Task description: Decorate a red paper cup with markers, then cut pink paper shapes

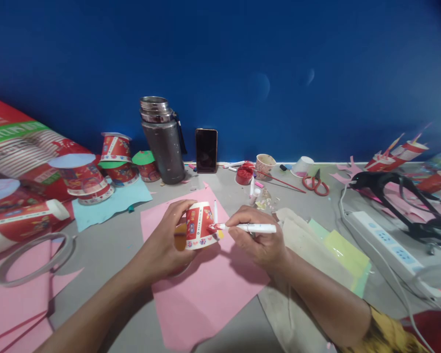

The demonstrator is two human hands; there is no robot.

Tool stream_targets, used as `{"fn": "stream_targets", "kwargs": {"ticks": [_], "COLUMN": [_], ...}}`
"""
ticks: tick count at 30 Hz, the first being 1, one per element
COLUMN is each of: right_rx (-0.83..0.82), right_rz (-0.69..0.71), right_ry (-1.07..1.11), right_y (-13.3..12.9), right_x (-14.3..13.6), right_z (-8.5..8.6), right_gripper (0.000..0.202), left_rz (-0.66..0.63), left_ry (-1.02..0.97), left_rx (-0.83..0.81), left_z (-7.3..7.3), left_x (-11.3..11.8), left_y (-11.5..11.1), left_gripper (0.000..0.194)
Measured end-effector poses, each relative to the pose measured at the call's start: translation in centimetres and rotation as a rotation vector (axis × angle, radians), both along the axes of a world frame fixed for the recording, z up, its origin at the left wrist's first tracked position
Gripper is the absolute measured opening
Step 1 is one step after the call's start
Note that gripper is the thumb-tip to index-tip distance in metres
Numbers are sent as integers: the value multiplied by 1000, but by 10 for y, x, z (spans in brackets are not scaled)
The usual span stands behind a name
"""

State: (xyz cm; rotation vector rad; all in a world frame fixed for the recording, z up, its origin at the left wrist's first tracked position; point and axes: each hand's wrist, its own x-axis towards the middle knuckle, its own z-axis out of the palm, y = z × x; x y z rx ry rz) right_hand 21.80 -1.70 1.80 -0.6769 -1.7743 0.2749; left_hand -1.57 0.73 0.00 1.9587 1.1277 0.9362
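Note:
My left hand is wrapped round a red and white printed paper cup, which it holds tilted above a pink paper sheet. Pinched in the fingers of my right hand is a white marker. The marker points left, and its tip end meets or nearly meets the cup's right side. Behind the cup a thin white stick-like thing stands up; I cannot make out whether it belongs to the cup. An orange-brown round thing shows partly behind my left fingers.
A grey flask and a phone stand by the blue wall. Decorated cups and a tape roll lie left. Red-handled scissors, a cloth, a power strip and a black frame-like object are right.

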Motion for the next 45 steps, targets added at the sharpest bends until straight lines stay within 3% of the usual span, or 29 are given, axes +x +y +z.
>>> {"fn": "stream_targets", "kwargs": {"ticks": [9,14,20,29,38,45], "right_rx": [17,-9,-145,-255,-243,-294], "right_rz": [44,70,-77,-20,10,-126], "right_ry": [-52,-60,22,89,52,137], "right_y": [2,1,1,0,-1,7], "right_x": [-1,-1,5,6,5,8], "right_z": [-6,-5,0,-1,0,-2], "right_gripper": [9,11,15,13,12,14], "left_rz": [8,11,-10,14,3,-23], "left_ry": [33,12,1,-95,-155,-227], "left_rx": [79,43,-14,-141,-157,-246], "left_z": [-11,-9,-9,-5,-17,-10], "left_x": [-2,-2,-7,-9,-11,-11], "left_y": [2,2,2,4,6,8], "left_gripper": [69,71,73,84,87,89]}}
